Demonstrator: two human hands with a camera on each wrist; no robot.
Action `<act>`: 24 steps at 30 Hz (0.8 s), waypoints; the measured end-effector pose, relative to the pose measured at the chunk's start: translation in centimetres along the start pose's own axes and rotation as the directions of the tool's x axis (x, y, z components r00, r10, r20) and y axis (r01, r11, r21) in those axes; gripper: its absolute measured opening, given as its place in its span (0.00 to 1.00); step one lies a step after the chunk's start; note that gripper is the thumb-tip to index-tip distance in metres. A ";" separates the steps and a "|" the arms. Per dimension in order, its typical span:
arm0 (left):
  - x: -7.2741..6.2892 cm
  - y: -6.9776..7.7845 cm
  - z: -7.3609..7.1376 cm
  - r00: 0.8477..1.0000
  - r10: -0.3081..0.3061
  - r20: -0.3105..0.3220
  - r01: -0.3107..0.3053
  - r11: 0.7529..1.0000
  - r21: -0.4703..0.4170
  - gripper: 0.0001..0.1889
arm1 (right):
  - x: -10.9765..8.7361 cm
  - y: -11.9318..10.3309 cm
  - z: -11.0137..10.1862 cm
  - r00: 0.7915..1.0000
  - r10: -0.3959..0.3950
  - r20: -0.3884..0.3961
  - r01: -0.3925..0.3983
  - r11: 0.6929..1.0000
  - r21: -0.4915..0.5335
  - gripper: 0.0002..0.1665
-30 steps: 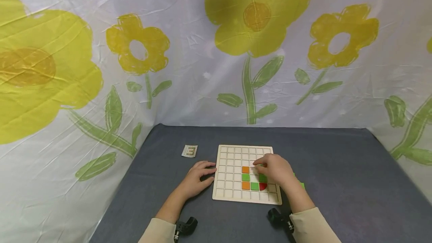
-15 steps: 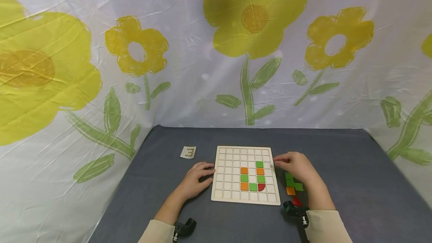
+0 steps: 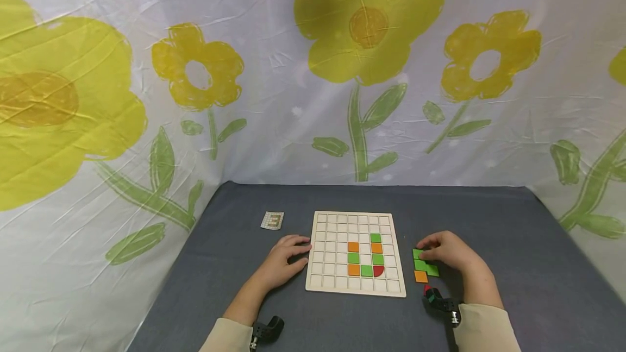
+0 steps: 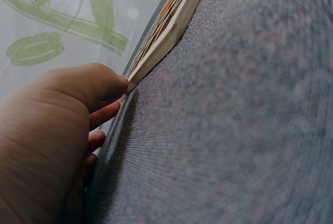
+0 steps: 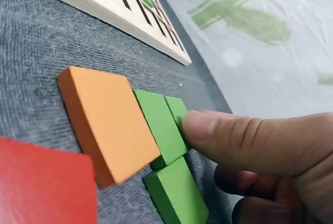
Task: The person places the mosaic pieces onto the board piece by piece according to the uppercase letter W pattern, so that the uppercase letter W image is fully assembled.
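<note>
A wooden grid board [image 3: 332,282] lies on the dark cloth, with green, orange and red tiles set in some of its squares. My left hand [image 3: 283,261] rests at the board's left edge, thumb and fingertips touching its rim, fingers loosely extended. To the right of the board my right hand [image 3: 452,251] has thumb and index finger at the farthest green tile [image 5: 177,108] of a small group. In the right wrist view the thumb presses that tile's side; the index fingertip is hidden. Beside it lie two more green tiles [image 5: 162,125] and an orange tile [image 5: 112,120].
A red piece [image 5: 44,182] lies nearest me in the tile group, partly covered by the wrist camera [image 3: 440,302] in the head view. A small printed card [image 3: 272,220] lies beyond my left hand. Behind the table hangs a flowered white curtain [image 3: 274,140].
My right hand has left the board, uncovering a green and an orange tile in its right column. It has moved right and toward me to the loose tiles. The left hand stays put.
</note>
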State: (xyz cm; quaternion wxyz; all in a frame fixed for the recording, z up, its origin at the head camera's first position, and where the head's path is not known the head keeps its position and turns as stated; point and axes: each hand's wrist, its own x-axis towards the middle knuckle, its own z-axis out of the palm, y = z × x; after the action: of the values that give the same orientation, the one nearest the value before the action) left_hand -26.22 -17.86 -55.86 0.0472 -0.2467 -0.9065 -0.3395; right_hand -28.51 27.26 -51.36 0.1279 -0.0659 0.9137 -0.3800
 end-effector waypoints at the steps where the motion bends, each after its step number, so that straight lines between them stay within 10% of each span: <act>1: 0.0 0.0 0.0 1.000 -0.001 0.000 0.001 1.000 0.000 0.21 | 0.1 0.1 0.0 1.000 0.004 -0.006 -0.004 1.000 -0.002 0.15; 24: 0.0 -0.1 0.0 1.000 0.011 0.000 -0.011 1.000 0.002 0.21 | 0.3 -1.0 0.3 0.994 -0.075 -0.078 0.071 0.996 -0.052 0.18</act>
State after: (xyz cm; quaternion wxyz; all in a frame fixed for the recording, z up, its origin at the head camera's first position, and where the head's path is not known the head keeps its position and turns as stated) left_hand -26.26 -17.92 -55.90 0.0494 -0.2515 -0.9055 -0.3381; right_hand -28.64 26.24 -50.88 0.0754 -0.0870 0.9242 -0.3641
